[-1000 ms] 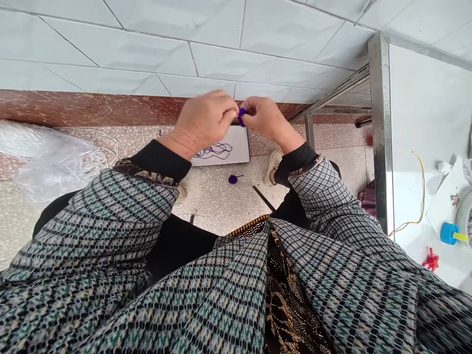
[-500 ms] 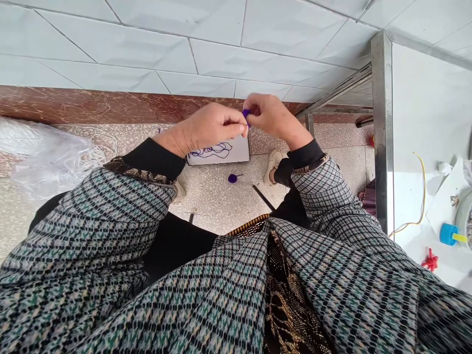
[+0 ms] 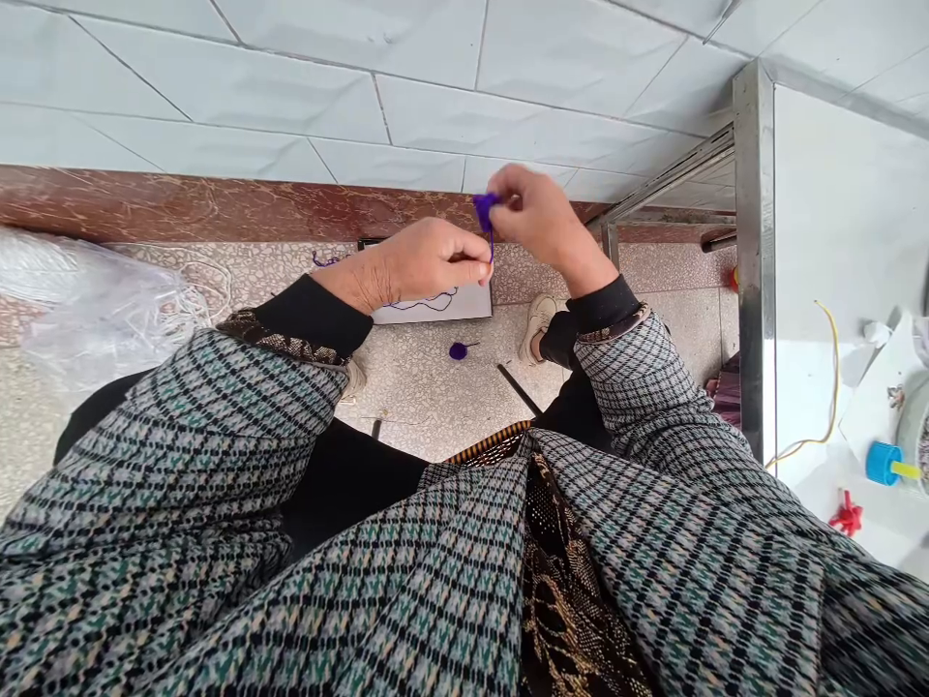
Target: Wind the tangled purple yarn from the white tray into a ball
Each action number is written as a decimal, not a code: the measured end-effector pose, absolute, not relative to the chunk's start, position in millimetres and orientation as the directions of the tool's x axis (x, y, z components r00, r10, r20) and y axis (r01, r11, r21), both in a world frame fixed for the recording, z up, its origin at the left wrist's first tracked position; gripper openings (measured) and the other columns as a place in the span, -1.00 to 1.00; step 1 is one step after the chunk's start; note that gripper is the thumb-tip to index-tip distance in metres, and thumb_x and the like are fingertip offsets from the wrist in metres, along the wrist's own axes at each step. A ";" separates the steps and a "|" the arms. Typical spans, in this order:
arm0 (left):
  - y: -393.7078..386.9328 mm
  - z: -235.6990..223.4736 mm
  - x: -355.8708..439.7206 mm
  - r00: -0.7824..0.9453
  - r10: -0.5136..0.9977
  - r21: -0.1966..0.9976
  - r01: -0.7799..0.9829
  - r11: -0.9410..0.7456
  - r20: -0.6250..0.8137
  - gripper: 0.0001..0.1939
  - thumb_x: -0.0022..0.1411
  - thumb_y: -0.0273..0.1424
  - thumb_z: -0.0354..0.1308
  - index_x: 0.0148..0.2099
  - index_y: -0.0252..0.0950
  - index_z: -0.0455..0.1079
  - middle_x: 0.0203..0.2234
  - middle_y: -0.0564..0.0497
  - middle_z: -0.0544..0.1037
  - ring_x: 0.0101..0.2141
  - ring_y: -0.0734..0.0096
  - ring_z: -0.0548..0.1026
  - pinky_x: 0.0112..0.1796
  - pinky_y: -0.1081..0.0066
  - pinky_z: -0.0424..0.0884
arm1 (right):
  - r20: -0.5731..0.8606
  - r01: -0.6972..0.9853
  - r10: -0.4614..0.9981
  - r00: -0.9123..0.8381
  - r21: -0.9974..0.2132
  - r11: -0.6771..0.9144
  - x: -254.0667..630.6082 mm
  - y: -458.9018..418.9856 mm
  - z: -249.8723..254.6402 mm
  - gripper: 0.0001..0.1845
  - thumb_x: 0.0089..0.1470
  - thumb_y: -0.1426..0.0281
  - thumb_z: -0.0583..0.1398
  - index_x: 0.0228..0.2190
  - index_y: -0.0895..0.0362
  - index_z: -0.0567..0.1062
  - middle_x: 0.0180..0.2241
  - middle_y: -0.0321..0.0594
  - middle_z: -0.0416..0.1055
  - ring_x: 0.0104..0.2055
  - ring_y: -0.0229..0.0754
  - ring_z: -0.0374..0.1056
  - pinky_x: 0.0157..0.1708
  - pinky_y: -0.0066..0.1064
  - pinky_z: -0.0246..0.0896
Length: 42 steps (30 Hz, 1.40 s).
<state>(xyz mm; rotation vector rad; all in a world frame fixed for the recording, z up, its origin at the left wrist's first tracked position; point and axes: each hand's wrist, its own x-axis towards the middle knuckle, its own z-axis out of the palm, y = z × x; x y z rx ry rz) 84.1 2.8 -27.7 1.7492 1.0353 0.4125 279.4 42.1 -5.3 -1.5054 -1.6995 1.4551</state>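
A pale tiled wall (image 3: pixel 290 87) meets speckled floor (image 3: pixel 406 397), with a clear plastic bag (image 3: pixel 108 319) at the left and a metal-framed tabletop (image 3: pixel 813 223) at the right. The hands, close together half a second ago, have now parted a little — the right hand (image 3: pixel 541 218) is up, the left hand (image 3: pixel 421 259) lower — so a short purple strand (image 3: pixel 492 248) shows between them. The right hand's fingers are pinched together on a small purple yarn bundle (image 3: pixel 485 210), held in the air; the left hand's thumb and finger close on the strand's lower end, with no visible gap at the tips. Beneath is a dark-rimmed white board (image 3: pixel 471 302) carrying loose purple yarn (image 3: pixel 432 303). A purple ball (image 3: pixel 458 350) — unmoved — sits just beside it on the floor.
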 end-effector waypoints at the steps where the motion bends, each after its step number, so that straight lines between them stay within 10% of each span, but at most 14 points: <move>1: 4.0 -26.1 81.0 0.541 0.829 0.894 0.430 -0.129 -0.140 -0.82 0.29 -0.34 0.23 -0.34 -0.29 0.55 -0.49 0.05 0.51 -0.41 0.37 0.40 -0.22 0.33 0.32 | -0.343 0.493 0.849 -0.403 -0.862 -0.115 281.1 40.8 -4.4 -0.65 0.14 0.84 0.29 -0.40 0.18 0.41 -0.47 -0.39 0.31 -0.38 -0.35 0.14 -0.37 -0.50 0.07; 4: 10.5 -26.3 71.1 0.382 0.922 0.912 0.398 -0.099 -0.067 -0.84 0.33 -0.42 0.18 -0.32 -0.32 0.51 -0.44 0.05 0.51 -0.34 0.41 0.37 -0.22 0.36 0.28 | -0.426 0.406 0.665 -0.614 -0.892 -0.197 285.4 35.4 3.4 -0.71 0.08 0.80 0.30 -0.38 0.19 0.46 -0.46 -0.36 0.39 -0.40 -0.35 0.18 -0.38 -0.51 0.10; 8: 13.4 -31.1 70.8 0.413 0.898 0.908 0.417 -0.038 -0.152 -0.85 0.31 -0.45 0.17 -0.33 -0.33 0.50 -0.50 0.08 0.41 -0.42 0.46 0.29 -0.29 0.35 0.22 | -0.306 0.097 0.839 -0.449 -0.951 -0.295 281.8 35.5 7.8 -0.82 0.25 0.53 0.27 -0.30 0.08 0.36 -0.38 -0.33 0.39 -0.44 -0.30 0.18 -0.36 -0.47 0.24; 15: 7.2 -23.1 71.7 0.581 0.794 0.915 0.395 -0.084 -0.178 -0.80 0.35 -0.36 0.20 -0.24 -0.34 0.61 -0.46 0.02 0.51 -0.39 0.40 0.39 -0.27 0.38 0.30 | -0.323 0.503 0.834 -0.448 -0.862 -0.063 281.4 44.4 -6.6 -0.69 0.07 0.81 0.29 -0.40 0.18 0.44 -0.46 -0.37 0.34 -0.39 -0.35 0.15 -0.40 -0.53 0.07; 19: 13.6 -25.9 64.7 0.469 0.862 0.935 0.354 0.013 -0.190 -0.83 0.36 -0.45 0.22 -0.33 -0.32 0.51 -0.50 0.03 0.46 -0.40 0.43 0.36 -0.30 0.39 0.30 | -0.412 0.352 0.629 -0.659 -0.908 -0.226 288.6 38.7 -0.2 -0.74 0.13 0.77 0.26 -0.33 0.19 0.46 -0.42 -0.34 0.43 -0.44 -0.36 0.22 -0.42 -0.55 0.13; 25: 10.9 -34.2 74.0 0.631 0.752 0.960 0.279 0.009 -0.190 -0.73 0.36 -0.32 0.28 -0.40 -0.31 0.49 -0.49 -0.04 0.52 -0.40 0.36 0.50 -0.23 0.37 0.45 | -0.244 0.139 0.905 -0.349 -0.968 -0.208 280.3 38.9 -0.4 -0.85 0.52 0.48 0.16 -0.19 0.09 0.33 -0.31 -0.32 0.37 -0.44 -0.30 0.15 -0.37 -0.50 0.24; 29: 8.4 -27.0 73.1 0.698 0.683 0.962 0.271 0.026 -0.215 -0.69 0.36 -0.22 0.34 -0.38 -0.29 0.53 -0.53 -0.04 0.48 -0.38 0.29 0.50 -0.23 0.31 0.47 | -0.309 0.446 0.886 -0.345 -0.885 -0.135 282.7 42.7 -3.0 -0.70 0.21 0.79 0.25 -0.38 0.17 0.41 -0.46 -0.35 0.32 -0.42 -0.32 0.09 -0.41 -0.51 0.05; 34: 13.8 -18.9 62.3 0.546 0.820 0.976 0.207 0.064 -0.170 -0.74 0.36 -0.29 0.28 -0.39 -0.27 0.44 -0.52 0.00 0.42 -0.41 0.40 0.33 -0.23 0.26 0.38 | -0.405 0.326 0.608 -0.682 -0.914 -0.242 292.0 37.1 12.4 -0.66 0.07 0.84 0.25 -0.39 0.18 0.38 -0.42 -0.32 0.46 -0.43 -0.34 0.29 -0.38 -0.54 0.21; 38: 11.4 -25.3 70.4 0.595 0.779 0.971 0.227 0.070 -0.195 -0.75 0.32 -0.29 0.27 -0.41 -0.25 0.43 -0.52 0.00 0.43 -0.41 0.38 0.34 -0.27 0.30 0.38 | -0.253 0.088 0.847 -0.467 -0.967 -0.240 286.1 36.0 14.2 -0.80 0.41 0.58 0.15 -0.25 0.08 0.28 -0.31 -0.37 0.42 -0.48 -0.34 0.16 -0.40 -0.52 0.22; 42: 4.9 -25.8 79.8 0.707 0.663 0.956 0.289 0.049 -0.247 -0.73 0.31 -0.26 0.29 -0.42 -0.25 0.46 -0.55 -0.01 0.43 -0.44 0.34 0.40 -0.32 0.31 0.37 | -0.237 0.418 0.926 -0.293 -0.903 -0.099 282.5 41.9 0.0 -0.75 0.36 0.63 0.22 -0.31 0.09 0.34 -0.39 -0.33 0.35 -0.40 -0.27 0.13 -0.36 -0.47 0.16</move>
